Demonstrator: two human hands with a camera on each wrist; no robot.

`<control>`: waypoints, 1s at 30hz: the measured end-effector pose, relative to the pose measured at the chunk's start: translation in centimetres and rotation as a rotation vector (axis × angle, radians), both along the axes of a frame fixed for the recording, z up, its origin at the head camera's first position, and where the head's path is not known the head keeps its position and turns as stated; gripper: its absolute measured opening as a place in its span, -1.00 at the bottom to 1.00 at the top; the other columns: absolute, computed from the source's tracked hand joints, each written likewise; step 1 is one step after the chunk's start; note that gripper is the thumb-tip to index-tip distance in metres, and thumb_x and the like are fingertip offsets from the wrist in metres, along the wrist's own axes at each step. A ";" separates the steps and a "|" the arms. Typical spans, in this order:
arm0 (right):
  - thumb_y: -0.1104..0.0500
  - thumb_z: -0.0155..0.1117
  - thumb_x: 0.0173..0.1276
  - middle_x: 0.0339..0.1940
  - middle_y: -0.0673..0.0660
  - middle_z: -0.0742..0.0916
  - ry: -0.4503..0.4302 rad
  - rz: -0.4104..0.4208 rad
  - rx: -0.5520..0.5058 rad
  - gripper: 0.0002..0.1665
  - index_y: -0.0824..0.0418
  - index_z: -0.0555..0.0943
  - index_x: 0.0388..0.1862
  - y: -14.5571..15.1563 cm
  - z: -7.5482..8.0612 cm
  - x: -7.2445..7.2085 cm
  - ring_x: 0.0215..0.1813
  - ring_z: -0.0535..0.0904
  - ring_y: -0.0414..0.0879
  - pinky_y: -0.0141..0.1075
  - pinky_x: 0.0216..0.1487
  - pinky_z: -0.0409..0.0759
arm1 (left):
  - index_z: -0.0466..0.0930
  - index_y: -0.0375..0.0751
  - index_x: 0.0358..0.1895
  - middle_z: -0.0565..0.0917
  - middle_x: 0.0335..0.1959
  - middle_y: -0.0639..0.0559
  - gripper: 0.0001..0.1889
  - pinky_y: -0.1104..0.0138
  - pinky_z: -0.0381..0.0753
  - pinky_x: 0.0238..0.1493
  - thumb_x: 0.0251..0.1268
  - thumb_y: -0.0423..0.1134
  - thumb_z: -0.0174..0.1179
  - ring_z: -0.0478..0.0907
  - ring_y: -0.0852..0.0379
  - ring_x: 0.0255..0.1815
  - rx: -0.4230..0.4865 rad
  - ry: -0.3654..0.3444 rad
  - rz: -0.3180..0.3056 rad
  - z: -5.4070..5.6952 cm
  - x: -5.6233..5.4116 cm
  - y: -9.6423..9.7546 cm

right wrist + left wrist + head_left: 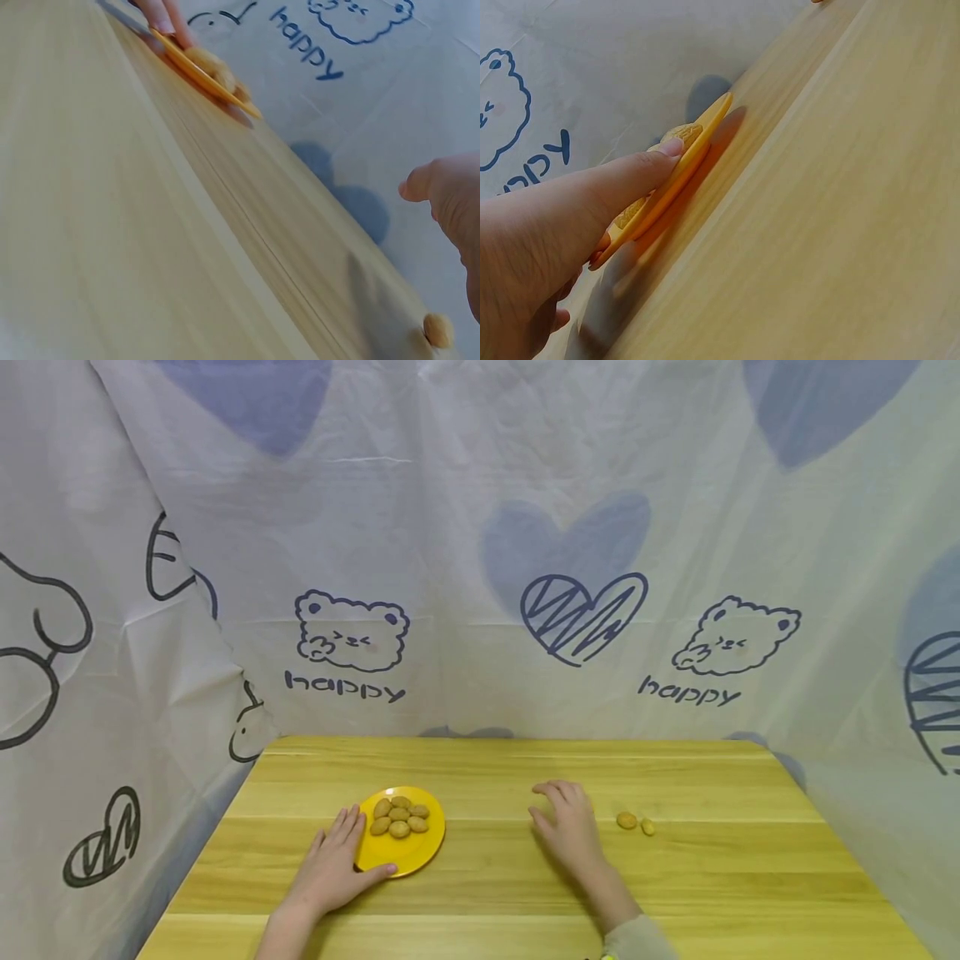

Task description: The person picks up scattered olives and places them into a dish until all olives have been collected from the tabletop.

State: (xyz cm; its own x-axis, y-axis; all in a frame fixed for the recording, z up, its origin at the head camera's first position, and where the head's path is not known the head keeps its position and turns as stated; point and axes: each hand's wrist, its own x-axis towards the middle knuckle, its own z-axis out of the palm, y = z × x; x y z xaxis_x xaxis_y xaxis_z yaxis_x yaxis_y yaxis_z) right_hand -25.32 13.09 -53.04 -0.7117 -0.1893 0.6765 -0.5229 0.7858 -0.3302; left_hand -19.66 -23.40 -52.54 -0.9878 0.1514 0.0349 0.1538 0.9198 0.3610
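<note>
A round yellow plate lies on the left part of the table, bearing several tan walnuts with wrinkled shells. My left hand rests at its left side, fingers straight along the rim and thumb over the near edge. In the left wrist view the thumb lies across the plate's rim beside a walnut. Right of the plate, my right hand is over the table, its fingers loosely bent and nothing held. Two tan walnuts, one rounder and one narrower, lie to its right.
The wooden table has pale yellow boards. Behind it and along the sides hangs a white cloth printed with hearts, bears and the word "happy", close to the table's far edge.
</note>
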 end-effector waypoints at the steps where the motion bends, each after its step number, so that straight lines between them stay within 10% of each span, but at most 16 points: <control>1: 0.22 0.54 0.07 -0.15 0.09 0.70 -0.001 -0.009 -0.003 -0.62 0.17 0.66 -0.11 0.3 0.0 -0.1 -0.06 0.52 0.02 -0.11 -0.06 0.51 | 0.07 -0.40 0.49 0.02 0.57 -0.27 0.16 -0.27 -0.05 0.50 0.10 0.52 0.04 -0.07 -0.27 0.59 -0.001 -0.001 0.000 0.0 0.0 0.0; 30: 0.16 0.48 0.17 -0.11 0.19 0.69 -0.204 -0.261 0.032 -0.66 0.23 0.66 -0.08 5.2 -1.4 -0.6 -0.08 0.49 0.13 -0.01 -0.07 0.47 | 0.06 -0.38 0.50 -0.01 0.59 -0.24 0.17 -0.27 -0.11 0.51 0.08 0.55 0.02 -0.10 -0.25 0.60 0.017 -0.010 0.004 -0.8 -0.4 -0.3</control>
